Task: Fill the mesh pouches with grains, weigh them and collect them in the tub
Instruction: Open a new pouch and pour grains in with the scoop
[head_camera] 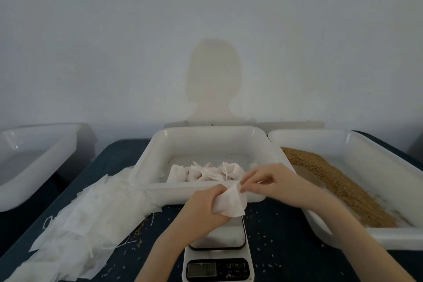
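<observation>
Head view: the left hand (201, 210) curls round the body of a white mesh pouch (231, 204), holding it above the scale (218, 256) at the bench's near edge. The right hand (270, 181) pinches the pouch's top with thumb and fingertips. Just behind, at the bench's middle, the tub (206, 137) holds several pouches (206, 174). At the right edge a tray (366, 144) holds brown grains (338, 185). Empty pouches (87, 217) lie heaped towards the left edge; loose grains dot the bench (286, 236).
</observation>
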